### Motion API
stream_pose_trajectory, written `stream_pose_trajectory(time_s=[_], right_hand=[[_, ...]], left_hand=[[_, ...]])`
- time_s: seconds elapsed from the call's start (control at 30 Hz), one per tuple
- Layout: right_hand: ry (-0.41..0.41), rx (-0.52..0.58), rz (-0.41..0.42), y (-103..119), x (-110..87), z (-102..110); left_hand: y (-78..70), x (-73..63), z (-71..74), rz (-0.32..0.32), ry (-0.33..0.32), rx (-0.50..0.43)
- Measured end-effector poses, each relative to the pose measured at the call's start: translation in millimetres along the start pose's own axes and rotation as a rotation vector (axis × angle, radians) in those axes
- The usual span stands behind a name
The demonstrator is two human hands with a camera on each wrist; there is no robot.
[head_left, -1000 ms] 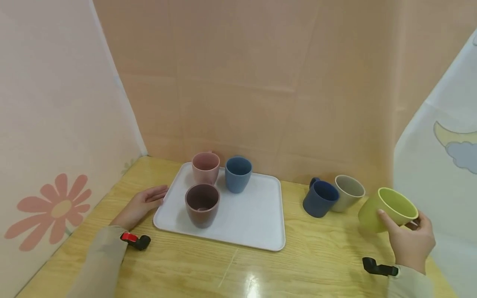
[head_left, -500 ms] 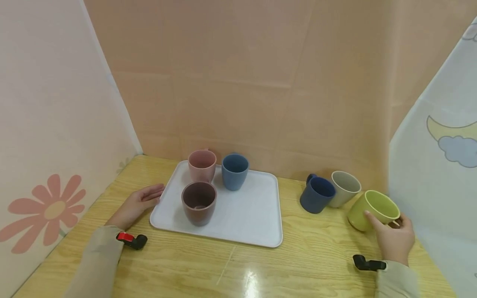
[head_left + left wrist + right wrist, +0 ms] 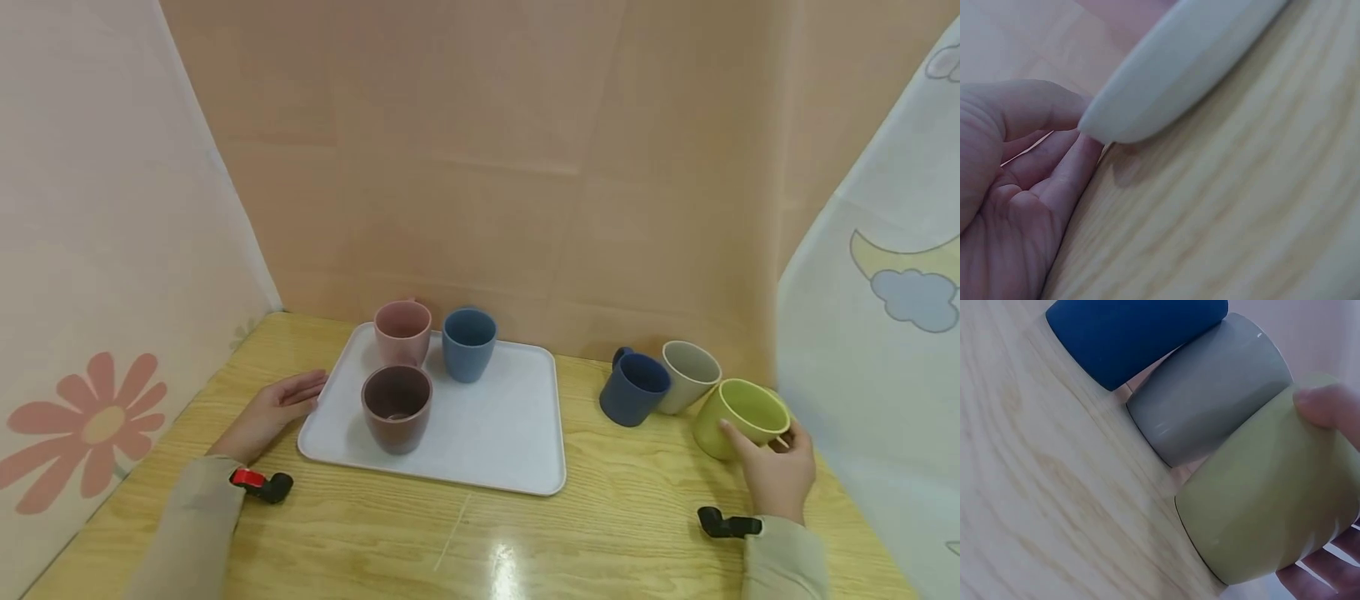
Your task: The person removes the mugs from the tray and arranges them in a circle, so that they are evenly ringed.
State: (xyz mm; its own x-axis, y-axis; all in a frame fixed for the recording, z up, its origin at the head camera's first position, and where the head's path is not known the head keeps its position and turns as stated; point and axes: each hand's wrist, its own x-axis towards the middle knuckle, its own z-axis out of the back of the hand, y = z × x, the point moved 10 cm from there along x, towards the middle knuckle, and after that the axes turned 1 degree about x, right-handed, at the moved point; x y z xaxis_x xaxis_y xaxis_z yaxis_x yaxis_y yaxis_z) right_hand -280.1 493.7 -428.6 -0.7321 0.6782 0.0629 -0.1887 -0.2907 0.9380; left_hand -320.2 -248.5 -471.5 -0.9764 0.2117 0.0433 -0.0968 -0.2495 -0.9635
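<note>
My right hand (image 3: 780,475) grips a yellow-green mug (image 3: 720,429), thumb on its near side and fingers round the right side by the handle. In the right wrist view the mug (image 3: 1266,494) stands upright, its base at the tabletop, close beside a beige-grey cup (image 3: 1210,387). A dark blue mug (image 3: 634,389) stands left of that cup. My left hand (image 3: 266,412) lies at the left edge of a white tray (image 3: 495,433). In the left wrist view the thumb (image 3: 1047,106) and extended fingers touch the tray's rim (image 3: 1147,94).
On the tray stand a pink mug (image 3: 402,333), a blue mug (image 3: 468,346) and a brown cup (image 3: 397,412). A peach backdrop (image 3: 480,167) hangs behind the wooden table (image 3: 600,533). Printed cloths (image 3: 885,350) close off both sides.
My right hand has brought the yellow-green mug leftward and down, up against the beige cup. The head view has shifted slightly. My left hand keeps its place at the tray's edge.
</note>
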Motion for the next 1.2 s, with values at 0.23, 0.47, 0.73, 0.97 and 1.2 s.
stream_pose_trajectory(time_s=[0.23, 0.47, 0.73, 0.97, 1.2], right_hand=[[0.015, 0.006, 0.018, 1.7, 3.5, -1.5], [0.057, 0.01, 0.038, 0.8, 4.0, -7.5], [0.081, 0.065, 0.067, 14.0, -2.6, -10.3], [-0.096, 0.15, 0.338, 74.4, -27.0, 11.2], [-0.091, 0.236, 0.636, 134.4, -63.9, -4.9]], left_hand=[[4.1, 3.1, -3.5, 0.002, -0.007, -0.009], [5.1, 2.7, -2.0, 0.009, -0.025, 0.015], [2.2, 0.2, -0.9, 0.026, -0.023, 0.036], [0.5, -1.7, -0.7, 0.029, -0.019, 0.077], [0.7, 1.7, 2.1, 0.048, -0.015, 0.096]])
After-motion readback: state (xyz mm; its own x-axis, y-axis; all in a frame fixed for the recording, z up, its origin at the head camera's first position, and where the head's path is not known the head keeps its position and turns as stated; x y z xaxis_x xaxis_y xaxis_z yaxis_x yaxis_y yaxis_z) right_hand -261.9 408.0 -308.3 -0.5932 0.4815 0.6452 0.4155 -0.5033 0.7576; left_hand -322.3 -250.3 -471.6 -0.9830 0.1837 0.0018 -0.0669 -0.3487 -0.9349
